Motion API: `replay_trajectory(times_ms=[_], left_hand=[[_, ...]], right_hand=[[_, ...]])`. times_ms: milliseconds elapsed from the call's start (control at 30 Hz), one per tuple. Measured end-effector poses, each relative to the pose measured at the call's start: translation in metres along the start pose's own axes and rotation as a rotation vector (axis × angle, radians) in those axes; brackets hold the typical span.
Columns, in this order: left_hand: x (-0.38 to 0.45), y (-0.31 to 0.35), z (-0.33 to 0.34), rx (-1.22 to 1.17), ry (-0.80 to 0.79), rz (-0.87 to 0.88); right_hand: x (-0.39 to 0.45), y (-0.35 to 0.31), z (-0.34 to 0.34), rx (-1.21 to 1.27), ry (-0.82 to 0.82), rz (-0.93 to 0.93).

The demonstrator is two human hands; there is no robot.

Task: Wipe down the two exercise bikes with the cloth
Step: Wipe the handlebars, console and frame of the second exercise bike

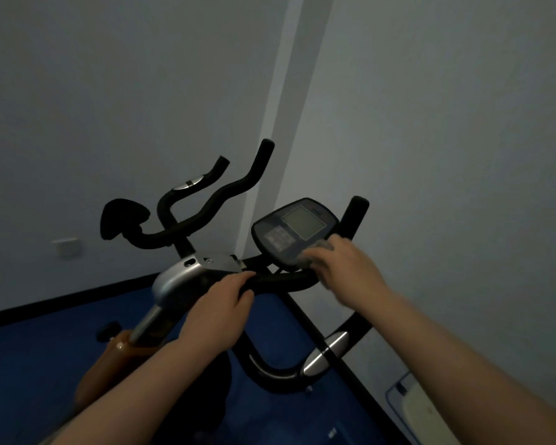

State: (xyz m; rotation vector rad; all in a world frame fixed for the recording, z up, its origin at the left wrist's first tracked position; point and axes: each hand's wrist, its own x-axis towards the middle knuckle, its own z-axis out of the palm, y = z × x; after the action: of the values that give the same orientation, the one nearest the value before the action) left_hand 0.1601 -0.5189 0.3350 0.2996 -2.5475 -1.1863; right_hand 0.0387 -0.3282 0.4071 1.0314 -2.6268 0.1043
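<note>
Two exercise bikes (206, 274) stand on blue flooring (29, 364) by grey walls; left hand (219, 313) grips the handlebar (280, 279), right hand (344, 268) presses a cloth (312, 253) on the console (294, 232).

Dim, bluish room light; the right hand (344, 268) is motion-blurred (fingers smeared), and straight wall lines bend toward the edges.

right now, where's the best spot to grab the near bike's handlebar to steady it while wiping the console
Probably the straight black crossbar just left of the console, from above, as the left hand does now. The bar is round and level there, so fingers can wrap over it, leaving the console free for the right hand and cloth.
</note>
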Motion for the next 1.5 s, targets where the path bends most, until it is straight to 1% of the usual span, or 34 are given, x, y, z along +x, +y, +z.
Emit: replay_trajectory(times_ms=[67, 100, 167, 233, 267, 333, 400, 433, 500, 533, 567, 600, 667, 733, 800, 867, 967, 1000, 1067, 1167, 1267, 1300, 1400, 1433, 1500], left_hand=[[0.004, 0.004, 0.001, -0.021, 0.019, -0.035], [0.007, 0.009, 0.002, -0.014, 0.038, -0.042], [0.013, 0.021, 0.009, -0.02, 0.061, -0.03], [0.019, 0.035, 0.017, -0.056, 0.065, -0.004], [0.022, 0.041, 0.021, -0.078, 0.067, 0.002], [0.03, 0.052, 0.029, -0.119, 0.085, -0.008], [0.037, 0.059, 0.037, -0.168, 0.103, -0.038], [0.039, 0.063, 0.041, -0.197, 0.115, -0.056], [0.041, 0.069, 0.05, -0.211, 0.159, -0.075], [0.041, 0.071, 0.053, -0.197, 0.182, -0.07], [0.04, 0.073, 0.056, -0.196, 0.199, -0.063], [0.04, 0.075, 0.058, -0.221, 0.209, -0.058], [0.043, 0.079, 0.062, -0.332, 0.213, -0.056], [0.049, 0.087, 0.064, -0.461, 0.223, -0.041], [0.058, 0.1, 0.065, -0.547, 0.257, 0.0], [0.07, 0.115, 0.064, -0.58, 0.303, 0.052], [0.088, 0.133, 0.065, -0.613, 0.353, 0.099], [0.094, 0.138, 0.067, -0.626, 0.35, 0.101], [0.1, 0.144, 0.074, -0.667, 0.311, 0.082], [0.098, 0.144, 0.09, -0.705, 0.215, 0.076], [0.096, 0.14, 0.095, -0.639, 0.171, 0.097], [0.096, 0.138, 0.095, -0.621, 0.16, 0.098], [0.097, 0.139, 0.093, -0.599, 0.143, 0.099], [0.097, 0.139, 0.093, -0.619, 0.146, 0.088], [0.096, 0.14, 0.093, -0.643, 0.148, 0.062]], right_hand=[[0.008, 0.016, -0.009, -0.045, 0.045, 0.041], [0.008, 0.012, -0.009, -0.001, 0.044, 0.02], [0.001, -0.004, -0.001, 0.131, -0.043, -0.092], [-0.003, -0.004, 0.002, 0.165, -0.105, -0.174], [0.0, 0.003, -0.001, 0.145, -0.096, -0.163], [0.008, 0.021, -0.011, 0.074, -0.029, -0.1], [0.009, 0.029, -0.018, 0.079, 0.014, -0.065], [0.008, 0.028, -0.019, 0.117, -0.014, -0.1], [0.006, 0.029, -0.019, 0.191, -0.129, -0.188], [0.006, 0.032, -0.022, 0.211, -0.156, -0.198], [0.008, 0.039, -0.028, 0.223, -0.148, -0.188], [0.009, 0.047, -0.033, 0.233, -0.107, -0.183], [0.007, 0.064, -0.041, 0.309, 0.072, -0.174], [0.005, 0.073, -0.048, 0.554, 0.275, -0.13], [0.007, 0.075, -0.052, 0.759, 0.377, -0.117], [0.012, 0.076, -0.054, 0.848, 0.479, -0.118], [0.025, 0.079, -0.051, 0.961, 0.684, -0.027], [0.03, 0.081, -0.048, 0.969, 0.713, -0.006], [0.035, 0.078, -0.034, 1.005, 0.674, 0.021], [0.024, 0.068, 0.01, 1.25, 0.549, 0.117], [0.009, 0.07, 0.047, 1.382, 0.364, 0.15], [0.01, 0.074, 0.049, 1.413, 0.371, 0.145], [0.029, 0.077, 0.03, 1.488, 0.581, 0.129], [0.035, 0.073, 0.023, 1.512, 0.617, 0.103], [0.037, 0.062, 0.024, 1.517, 0.618, 0.07]])
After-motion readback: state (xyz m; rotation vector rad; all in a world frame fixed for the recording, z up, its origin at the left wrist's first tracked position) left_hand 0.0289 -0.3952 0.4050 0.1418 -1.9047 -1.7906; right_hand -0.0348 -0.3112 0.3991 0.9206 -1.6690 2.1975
